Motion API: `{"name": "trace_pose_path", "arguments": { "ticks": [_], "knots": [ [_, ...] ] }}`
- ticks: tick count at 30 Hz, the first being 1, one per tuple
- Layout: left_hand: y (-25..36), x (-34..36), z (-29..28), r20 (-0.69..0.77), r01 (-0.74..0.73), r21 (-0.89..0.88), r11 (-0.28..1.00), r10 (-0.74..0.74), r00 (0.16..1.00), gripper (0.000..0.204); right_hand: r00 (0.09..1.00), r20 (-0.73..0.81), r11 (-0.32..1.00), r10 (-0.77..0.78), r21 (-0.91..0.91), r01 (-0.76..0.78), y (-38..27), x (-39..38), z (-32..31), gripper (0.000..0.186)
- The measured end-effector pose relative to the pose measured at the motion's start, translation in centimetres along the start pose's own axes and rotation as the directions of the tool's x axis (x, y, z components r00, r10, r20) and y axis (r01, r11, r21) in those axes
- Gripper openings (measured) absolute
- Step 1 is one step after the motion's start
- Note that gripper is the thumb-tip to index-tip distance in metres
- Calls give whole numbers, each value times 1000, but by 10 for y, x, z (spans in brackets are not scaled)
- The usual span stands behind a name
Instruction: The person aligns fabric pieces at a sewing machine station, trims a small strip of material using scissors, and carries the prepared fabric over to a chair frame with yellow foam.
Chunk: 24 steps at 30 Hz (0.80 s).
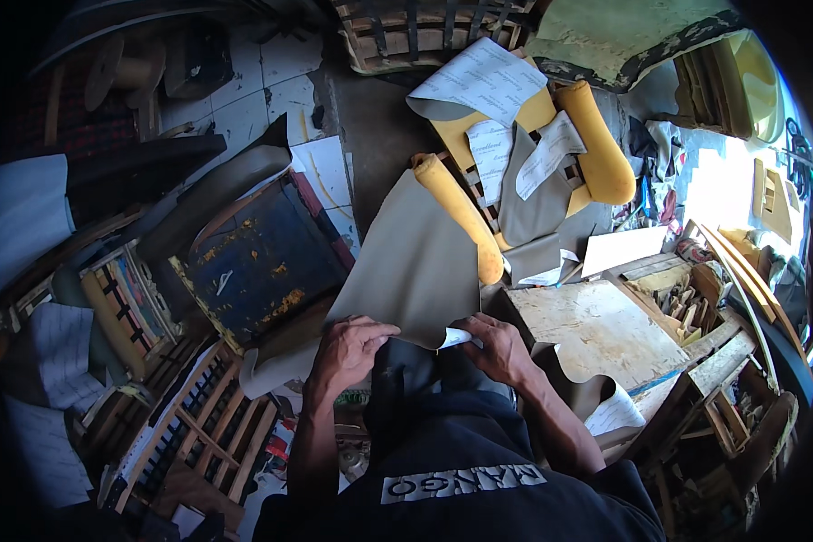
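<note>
A large grey-brown sheet of upholstery material (415, 262) spreads out in front of me, its near edge between my two hands. My left hand (348, 352) pinches that edge on the left. On the right, my right hand (497, 348) grips it near a corner that is folded over, showing a white printed backing. The sheet's far part leans against a yellow foam-padded armrest (461, 217) of a chair frame. Cut pieces of the same material (533, 199) lie over the chair, some with the white backing up.
A dark, worn panel (266, 257) stands at left, above a wooden slatted frame (203, 425). To the right are a pale wooden board (596, 330), a curled material offcut (605, 406) and a box of wood scraps (686, 303). Another webbed frame (425, 36) stands at the back.
</note>
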<state>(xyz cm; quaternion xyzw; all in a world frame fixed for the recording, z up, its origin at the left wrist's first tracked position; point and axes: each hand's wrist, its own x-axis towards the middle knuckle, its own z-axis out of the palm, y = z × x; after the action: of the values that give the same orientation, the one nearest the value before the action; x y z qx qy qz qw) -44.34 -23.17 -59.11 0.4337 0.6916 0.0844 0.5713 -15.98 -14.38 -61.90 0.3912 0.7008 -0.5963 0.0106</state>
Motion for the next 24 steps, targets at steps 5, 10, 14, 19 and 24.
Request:
{"name": "trace_pose_path", "arguments": {
  "ticks": [5, 10, 14, 19, 24],
  "knots": [
    [-42, -6, 28, -21, 20, -67, 998, -21, 1000, 26, 988, 141, 997, 66, -52, -59, 21, -2, 19, 35],
    [-70, -19, 44, -24, -6, -26, 1000, 5, 1000, 30, 945, 304, 991, 122, 14, -132, 26, -3, 41, 42],
    [-51, -29, 43, -267, -25, 296, 955, 107, 958, 32, 796, 588, 989, 139, -47, -139, 15, 9, 39, 48],
    [-57, -54, 48, -116, -340, 106, 934, 351, 929, 37, 949, 263, 983, 171, -108, -147, -17, 81, 56, 74],
    [-66, -81, 52, -115, -564, -100, 820, 553, 825, 24, 849, 467, 922, -248, -156, 356, -54, 113, 103, 73]
  ]
}}
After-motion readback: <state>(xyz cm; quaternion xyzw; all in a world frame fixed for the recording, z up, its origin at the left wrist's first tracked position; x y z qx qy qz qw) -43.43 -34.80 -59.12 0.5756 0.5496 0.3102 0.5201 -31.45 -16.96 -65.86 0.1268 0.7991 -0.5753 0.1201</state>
